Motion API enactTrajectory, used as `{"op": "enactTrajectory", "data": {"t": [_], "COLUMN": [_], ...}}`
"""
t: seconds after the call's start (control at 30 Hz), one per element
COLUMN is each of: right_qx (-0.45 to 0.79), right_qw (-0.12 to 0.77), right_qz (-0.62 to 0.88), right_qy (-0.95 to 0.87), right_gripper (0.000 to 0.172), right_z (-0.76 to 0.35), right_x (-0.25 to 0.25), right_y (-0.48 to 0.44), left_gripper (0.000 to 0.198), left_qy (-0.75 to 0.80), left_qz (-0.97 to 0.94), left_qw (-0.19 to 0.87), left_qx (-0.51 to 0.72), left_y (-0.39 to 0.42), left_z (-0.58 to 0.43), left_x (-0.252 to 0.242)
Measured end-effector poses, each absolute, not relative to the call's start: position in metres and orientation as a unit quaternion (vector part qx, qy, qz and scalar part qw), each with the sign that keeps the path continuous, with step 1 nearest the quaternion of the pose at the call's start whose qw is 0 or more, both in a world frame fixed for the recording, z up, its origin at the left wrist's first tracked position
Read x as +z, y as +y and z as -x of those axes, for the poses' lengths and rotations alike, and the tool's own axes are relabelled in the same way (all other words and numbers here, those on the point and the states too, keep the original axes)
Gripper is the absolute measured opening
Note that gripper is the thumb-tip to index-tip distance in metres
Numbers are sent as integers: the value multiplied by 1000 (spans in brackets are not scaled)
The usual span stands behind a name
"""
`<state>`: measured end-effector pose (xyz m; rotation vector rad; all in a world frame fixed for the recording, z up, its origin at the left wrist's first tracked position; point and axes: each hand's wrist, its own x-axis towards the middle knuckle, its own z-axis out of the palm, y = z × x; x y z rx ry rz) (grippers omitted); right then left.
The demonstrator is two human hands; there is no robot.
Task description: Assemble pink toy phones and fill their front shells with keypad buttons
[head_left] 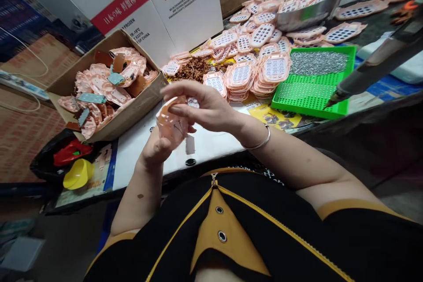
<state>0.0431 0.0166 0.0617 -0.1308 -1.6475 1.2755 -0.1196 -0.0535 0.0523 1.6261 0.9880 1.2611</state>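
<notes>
In front of my chest, my left hand point(157, 146) is wrapped round a pale pink plastic casing point(177, 128), with the thumb along its lower edge. My right hand point(206, 105), a bracelet at its wrist, reaches over the casing's top; thumb and fingers close on its upper edge. Thin dark lines, perhaps a small spring or wires, show on the casing's face. The fingertips behind it are partly hidden. Just below hangs a small greyish flat piece point(191, 144); I cannot tell whether it is attached. Stacks of similar pink parts with dark-holed faces point(275, 68) stand beyond.
At left, a cardboard box point(139, 105) holds pink casings with brown and teal pieces. Brown small parts point(193, 69) lie heaped behind my hands. To the right are a green tray point(306, 94) of metal bits, a metal bowl point(306, 16) and a dark pen-like tool point(380, 59).
</notes>
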Motion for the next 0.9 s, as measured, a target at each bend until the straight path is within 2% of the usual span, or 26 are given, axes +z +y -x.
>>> {"op": "enactTrajectory", "data": {"t": [0.13, 0.27, 0.37, 0.5, 0.6, 0.67, 0.8, 0.9], "right_qx": [695, 864, 920, 910, 886, 885, 813, 785], "right_qw": [540, 381, 283, 169, 153, 152, 59, 63], "right_qz": [130, 185, 135, 125, 124, 75, -67, -51], "right_qy": [-457, -271, -237, -357, -419, -433, -575, -615], "right_gripper": [43, 55, 65, 56, 58, 69, 84, 77], "right_z": [-29, -19, -12, -15, -31, -42, -48, -43], "right_x": [24, -7, -21, -36, -43, -45, -46, -47], "right_y": [21, 0, -31, -58, -54, -44, -29, -27], "left_gripper": [75, 58, 45, 42, 41, 40, 40, 41], "left_qy": [378, 401, 443, 442, 443, 455, 483, 494], "left_qz": [-616, -557, -541, -557, -527, -499, -482, -499], "left_qw": [441, 427, 345, 261, 228, 233, 275, 295], "left_qx": [532, 588, 627, 653, 689, 700, 677, 648], "left_y": [-54, -46, -36, -29, -28, -30, -38, -41], "left_z": [126, 117, 97, 86, 100, 111, 124, 127], "left_x": [69, 69, 51, 34, 37, 41, 39, 33]}}
